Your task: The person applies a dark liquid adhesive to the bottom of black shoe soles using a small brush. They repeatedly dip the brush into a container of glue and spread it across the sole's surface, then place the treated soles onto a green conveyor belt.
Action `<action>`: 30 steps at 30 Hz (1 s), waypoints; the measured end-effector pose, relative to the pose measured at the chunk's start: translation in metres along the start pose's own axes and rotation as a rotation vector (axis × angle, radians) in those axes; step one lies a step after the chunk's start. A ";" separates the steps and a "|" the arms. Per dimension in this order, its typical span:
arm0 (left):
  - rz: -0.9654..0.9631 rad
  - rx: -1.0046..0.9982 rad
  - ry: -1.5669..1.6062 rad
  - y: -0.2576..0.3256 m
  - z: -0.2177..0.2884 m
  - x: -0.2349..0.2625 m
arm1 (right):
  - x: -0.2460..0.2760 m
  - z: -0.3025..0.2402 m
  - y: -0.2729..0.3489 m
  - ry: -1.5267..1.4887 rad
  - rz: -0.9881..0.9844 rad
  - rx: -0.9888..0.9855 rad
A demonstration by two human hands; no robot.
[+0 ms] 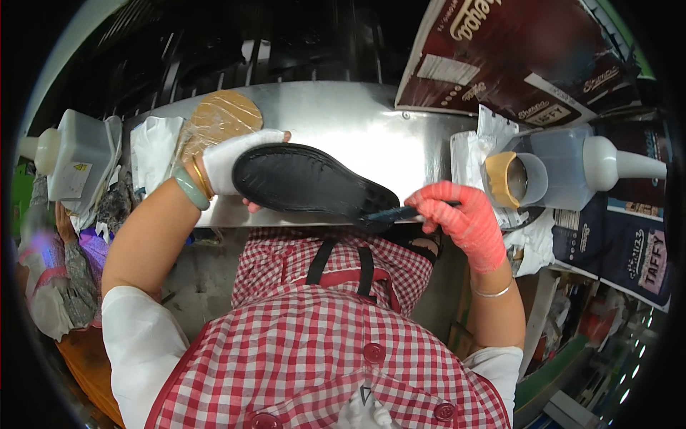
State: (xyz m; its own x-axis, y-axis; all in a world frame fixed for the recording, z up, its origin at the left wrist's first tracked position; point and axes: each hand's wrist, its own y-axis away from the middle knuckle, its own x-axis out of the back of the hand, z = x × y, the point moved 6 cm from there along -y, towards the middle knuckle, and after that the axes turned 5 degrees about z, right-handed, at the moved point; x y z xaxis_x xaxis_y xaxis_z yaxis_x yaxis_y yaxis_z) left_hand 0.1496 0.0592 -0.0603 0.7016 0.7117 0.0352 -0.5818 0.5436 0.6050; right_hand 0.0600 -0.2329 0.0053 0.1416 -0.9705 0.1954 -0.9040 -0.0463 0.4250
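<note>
A black shoe sole (304, 175) lies lengthwise before me, its hollow inner side up. My left hand (223, 163), in a white glove with bare fingertips, is closed round its broad end from beneath, so most of the fingers are hidden. In a reddish-pink glove, my right hand (461, 218) pinches a slim dark brush (393, 213). The brush's tip touches the sole's narrower heel end. The sole is held over the front edge of a shiny metal table (350, 114).
A tan round pad (227, 114) in clear film and white cloths (155, 146) lie at the left. Beside them stands a white bottle (82, 154). At the right are a clear squeeze bottle (572, 168), a cut cup with a yellow rim (502, 179) and a maroon carton (493, 53).
</note>
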 end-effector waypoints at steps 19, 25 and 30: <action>-0.191 0.174 0.606 0.006 -0.020 -0.030 | -0.071 -0.042 0.025 0.455 -0.119 1.068; -0.406 0.055 0.820 0.021 -0.030 -0.052 | -0.026 -0.064 0.076 0.148 0.317 1.107; -0.345 -0.359 0.690 0.079 0.022 -0.071 | -0.008 -0.040 0.096 -0.290 0.720 1.214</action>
State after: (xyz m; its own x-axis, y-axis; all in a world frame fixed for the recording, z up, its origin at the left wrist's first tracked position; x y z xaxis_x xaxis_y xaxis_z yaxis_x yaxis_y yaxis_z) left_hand 0.0624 0.0416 0.0026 0.5228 0.5290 -0.6684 -0.5586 0.8049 0.2000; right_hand -0.0117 -0.2197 0.0793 -0.4369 -0.8755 -0.2065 -0.5419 0.4394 -0.7164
